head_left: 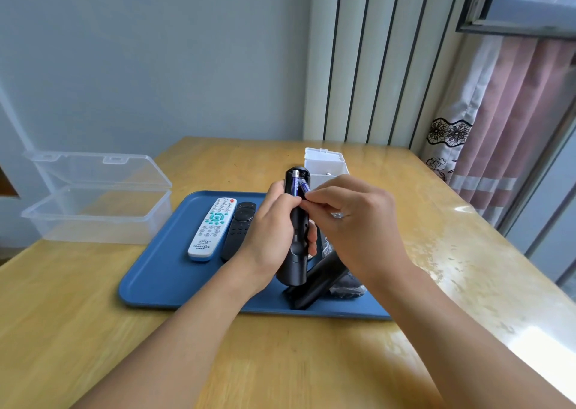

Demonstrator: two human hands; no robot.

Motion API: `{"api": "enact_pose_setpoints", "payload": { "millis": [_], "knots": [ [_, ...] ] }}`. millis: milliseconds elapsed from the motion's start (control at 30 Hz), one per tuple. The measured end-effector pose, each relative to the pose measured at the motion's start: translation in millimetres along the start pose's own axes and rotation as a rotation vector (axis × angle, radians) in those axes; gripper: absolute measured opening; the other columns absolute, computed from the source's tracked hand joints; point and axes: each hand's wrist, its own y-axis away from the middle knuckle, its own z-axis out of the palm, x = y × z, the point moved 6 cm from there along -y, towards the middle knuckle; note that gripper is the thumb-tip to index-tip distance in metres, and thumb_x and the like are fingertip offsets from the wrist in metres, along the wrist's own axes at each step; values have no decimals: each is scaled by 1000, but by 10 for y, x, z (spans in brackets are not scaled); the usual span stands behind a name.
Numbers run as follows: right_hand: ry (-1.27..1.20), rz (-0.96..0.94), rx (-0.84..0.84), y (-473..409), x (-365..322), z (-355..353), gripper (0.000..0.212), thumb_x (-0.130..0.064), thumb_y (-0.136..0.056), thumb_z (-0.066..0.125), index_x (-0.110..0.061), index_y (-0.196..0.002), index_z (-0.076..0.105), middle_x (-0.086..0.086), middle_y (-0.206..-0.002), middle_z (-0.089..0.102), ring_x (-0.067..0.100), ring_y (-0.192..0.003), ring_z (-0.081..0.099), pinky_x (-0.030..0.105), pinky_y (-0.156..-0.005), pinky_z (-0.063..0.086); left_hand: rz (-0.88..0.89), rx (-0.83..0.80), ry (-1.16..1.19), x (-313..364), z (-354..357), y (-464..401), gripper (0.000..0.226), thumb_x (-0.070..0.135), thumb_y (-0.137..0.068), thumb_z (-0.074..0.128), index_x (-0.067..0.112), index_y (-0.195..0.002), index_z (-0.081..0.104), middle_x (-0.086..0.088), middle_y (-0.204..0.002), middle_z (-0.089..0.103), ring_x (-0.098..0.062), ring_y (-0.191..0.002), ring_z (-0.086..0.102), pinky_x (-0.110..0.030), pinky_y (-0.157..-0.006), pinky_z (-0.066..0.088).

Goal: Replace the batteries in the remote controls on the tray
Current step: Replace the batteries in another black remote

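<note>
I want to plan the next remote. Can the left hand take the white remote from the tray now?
Probably not right away. The left hand grips the black remote, so it is busy. The white remote lies uncovered on the tray, just beside that hand, so the way is free once it lets go.

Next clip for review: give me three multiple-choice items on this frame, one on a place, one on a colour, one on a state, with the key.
1. Where does the white remote control with teal buttons lie?
A. in the clear plastic box
B. on the blue plastic tray
C. on the bare wooden table

2. What colour is the battery pinched by the right hand?
A. blue-purple
B. red
C. green

3. What state is the black remote control held by the left hand in?
A. lying flat, closed
B. upright, battery bay open
C. wrapped in plastic

Key: 1 B, it rests on the tray beside a second black remote; 2 A, its wrap shows blue-purple; 3 B, batteries show in its open top end.
</note>
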Motion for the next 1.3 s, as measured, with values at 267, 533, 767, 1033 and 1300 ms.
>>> {"api": "enact_pose_setpoints", "payload": {
  "millis": [267, 533, 767, 1033, 1300],
  "knots": [
    [-415, 438, -96, -23, 233, 43, 19, -5, -76, 84, -11, -94, 80, 8, -79, 70, 17, -64, 69, 29, -68, 56, 11, -85, 1, 3, 45, 31, 21, 17, -107, 38, 1, -105, 50, -15, -77, 52, -26, -54, 46, -31, -49, 40],
    [-968, 882, -192, 96, 493, 196, 78, -11, -55, 92, -12, -126, 61, 15, -93, 58, 23, -58, 60, 37, -72, 52, -44, -220, 157, 47, 155, 94, 29, 27, -107, 40, 6, -104, 59, -15, -80, 52, -21, -51, 47, -27, -44, 40],
    [-1113, 963, -367, 153, 406, 259, 39, -10, -76, 77, 2, -111, 66, 13, -74, 61, 23, -50, 56, 29, -57, 55, -35, -318, 85, 51, 149, 119, 15, 22, -105, 48, 9, -107, 55, -9, -80, 53, -19, -53, 48, -27, -45, 43],
    [-1043, 1003, -304, 169, 457, 278, 15, -7, -85, 74, -1, -98, 71, 7, -64, 59, 25, -58, 50, 37, -67, 51, 9, -246, -110, 21, 103, 92, 20, 15, -108, 42, -1, -118, 49, -10, -82, 54, -18, -52, 49, -28, -43, 44],
    [-203, 668, -602, 14, 547, 22, 59, -59, -87, 65, 0, -83, 68, 4, -63, 49, 14, -57, 39, 28, -52, 30, -13, -30, -163, 40, -14, 47, 14, 8, -107, 39, 1, -111, 50, -11, -74, 55, -18, -45, 48, -27, -38, 43]
  ]
}}
